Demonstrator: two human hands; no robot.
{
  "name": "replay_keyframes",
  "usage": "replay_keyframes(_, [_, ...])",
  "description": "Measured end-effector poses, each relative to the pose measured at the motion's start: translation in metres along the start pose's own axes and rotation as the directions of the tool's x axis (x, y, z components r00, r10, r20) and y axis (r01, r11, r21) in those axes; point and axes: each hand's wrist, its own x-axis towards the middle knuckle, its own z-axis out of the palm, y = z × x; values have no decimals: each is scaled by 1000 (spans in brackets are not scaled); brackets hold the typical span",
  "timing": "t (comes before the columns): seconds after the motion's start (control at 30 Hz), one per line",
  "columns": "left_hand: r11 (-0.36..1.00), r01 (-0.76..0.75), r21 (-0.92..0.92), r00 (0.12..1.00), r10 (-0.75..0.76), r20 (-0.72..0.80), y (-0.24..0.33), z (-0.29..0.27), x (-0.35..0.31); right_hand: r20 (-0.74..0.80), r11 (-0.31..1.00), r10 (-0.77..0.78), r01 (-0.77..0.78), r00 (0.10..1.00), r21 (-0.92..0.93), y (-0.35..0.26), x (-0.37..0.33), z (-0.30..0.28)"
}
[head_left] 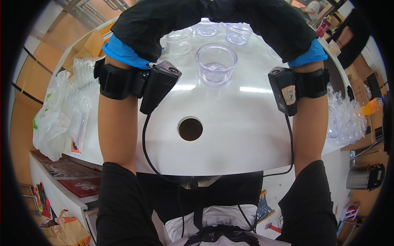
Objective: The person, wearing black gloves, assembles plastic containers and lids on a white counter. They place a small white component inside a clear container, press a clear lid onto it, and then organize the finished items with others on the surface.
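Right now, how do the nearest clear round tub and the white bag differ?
The round tub is clear; the white bag is cloudy, with green marks. The tub stands upright with a round rim; the bag lies crumpled. The tub sits well onto the table; the bag, at its left edge. Both look like plastic.

1 clear, round plastic tub with a thick rim [217,76] stands upright and uncovered, narrowing to its base, in view just below the black-covered fingers [225,10]. Near it are 3 more clear, round plastic tubs: a middle tub [207,29] and a right tub [238,37], partly hidden by the fingers, and a left tub [179,47], lower than them in view, its edge behind the left hand [152,24].
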Motion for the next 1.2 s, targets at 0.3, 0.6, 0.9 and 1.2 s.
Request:
replay_keyframes(0.3, [995, 61, -81, 964, -38, 262, -1, -23, -3, 18, 997, 75, -75, 997, -16, 1, 12, 36])
replay_keyframes(0.6, [956, 112, 272, 992, -122, 20, -40, -33, -9, -277, 268, 463, -431, 842, -862, 18, -1, 42])
replay_keyframes(0.9, [900, 296, 321, 893, -380, 243, -18, -31, -9, -129, 203, 545, -279, 828, -939, 15, -5, 40])
replay_keyframes(1.2, [994, 112, 17, 848, -104, 519, -17, -6, 1, -64, 634, 410, -335, 910, -697, -20, -24, 4])
